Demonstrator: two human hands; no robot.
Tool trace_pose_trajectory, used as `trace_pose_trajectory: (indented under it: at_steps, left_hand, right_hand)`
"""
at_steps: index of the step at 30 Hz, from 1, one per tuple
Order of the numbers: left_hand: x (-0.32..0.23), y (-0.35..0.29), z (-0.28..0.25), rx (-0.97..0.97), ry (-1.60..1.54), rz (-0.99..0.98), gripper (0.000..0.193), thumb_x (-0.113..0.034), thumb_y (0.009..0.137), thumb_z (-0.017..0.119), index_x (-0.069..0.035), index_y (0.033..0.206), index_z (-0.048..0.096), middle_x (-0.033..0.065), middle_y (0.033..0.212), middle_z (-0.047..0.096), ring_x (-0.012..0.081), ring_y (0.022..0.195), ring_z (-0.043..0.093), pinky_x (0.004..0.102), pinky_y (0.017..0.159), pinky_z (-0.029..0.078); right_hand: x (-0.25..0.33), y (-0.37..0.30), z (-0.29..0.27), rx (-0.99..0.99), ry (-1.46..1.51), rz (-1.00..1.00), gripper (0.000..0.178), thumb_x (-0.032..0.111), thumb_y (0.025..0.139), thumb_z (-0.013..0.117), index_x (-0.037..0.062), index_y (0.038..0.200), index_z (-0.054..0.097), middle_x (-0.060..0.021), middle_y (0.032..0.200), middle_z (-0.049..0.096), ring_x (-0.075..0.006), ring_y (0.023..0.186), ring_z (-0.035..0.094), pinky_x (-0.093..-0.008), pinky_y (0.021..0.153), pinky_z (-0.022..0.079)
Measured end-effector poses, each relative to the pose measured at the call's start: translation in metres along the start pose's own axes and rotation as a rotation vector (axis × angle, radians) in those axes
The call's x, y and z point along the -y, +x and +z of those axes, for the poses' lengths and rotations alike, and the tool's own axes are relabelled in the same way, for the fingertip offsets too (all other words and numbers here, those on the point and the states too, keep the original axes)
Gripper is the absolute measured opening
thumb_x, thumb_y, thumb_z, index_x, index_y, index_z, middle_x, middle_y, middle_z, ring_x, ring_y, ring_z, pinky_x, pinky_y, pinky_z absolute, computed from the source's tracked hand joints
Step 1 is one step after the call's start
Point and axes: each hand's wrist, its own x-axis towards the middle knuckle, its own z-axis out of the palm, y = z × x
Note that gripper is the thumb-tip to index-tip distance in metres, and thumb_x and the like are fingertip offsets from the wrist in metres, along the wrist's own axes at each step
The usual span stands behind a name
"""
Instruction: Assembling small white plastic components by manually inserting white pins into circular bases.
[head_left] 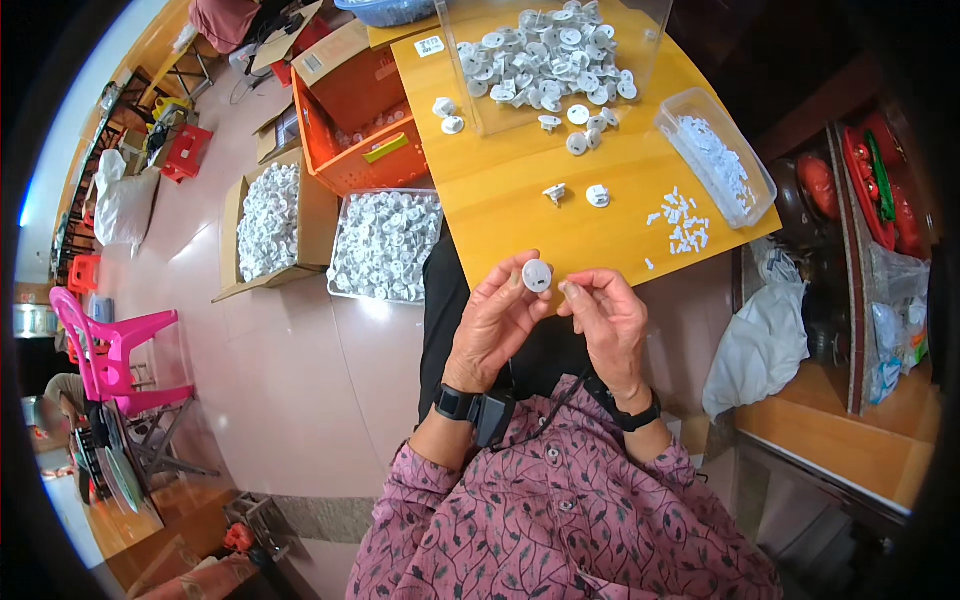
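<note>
The left hand (497, 318) pinches a white disc (537, 275) by the surface's (500, 225) near edge, face up, probably for a clear view. The right hand's (612, 325) fingertips meet beside it; I can't tell if they grip anything. White bits (688, 230) lie rightward, seemingly for easy reach.

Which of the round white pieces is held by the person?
The round piece with a small dark mark, pinched in the left hand near the right hand; all others lie away from the hands.
</note>
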Motion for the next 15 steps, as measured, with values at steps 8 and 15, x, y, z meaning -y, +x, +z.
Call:
trace_pose_trajectory:
  at_steps: [8,15]
  left_hand:
    - [0.002,-0.003,-0.002,0.036,0.047,0.024,0.033,-0.008,0.098,0.064,-0.002,0.130,0.059,0.0106,0.121,0.064,0.0208,0.109,0.064,0.0345,0.093,0.057]
    - [0.006,-0.006,0.001,0.056,0.112,0.046,0.035,-0.006,0.097,0.064,-0.002,0.132,0.059,0.0091,0.122,0.065,0.0194,0.110,0.064,0.0339,0.093,0.057]
  right_hand:
    - [-0.003,0.002,0.008,-0.006,-0.011,-0.108,0.009,0.003,0.096,0.065,-0.0013,0.103,0.063,-0.0038,0.097,0.063,-0.0080,0.080,0.063,-0.0209,0.070,0.052]
    - [-0.012,0.005,0.008,-0.052,-0.047,-0.172,0.006,0.001,0.095,0.066,-0.0031,0.099,0.065,-0.0051,0.100,0.059,-0.0096,0.083,0.064,-0.0229,0.074,0.054]
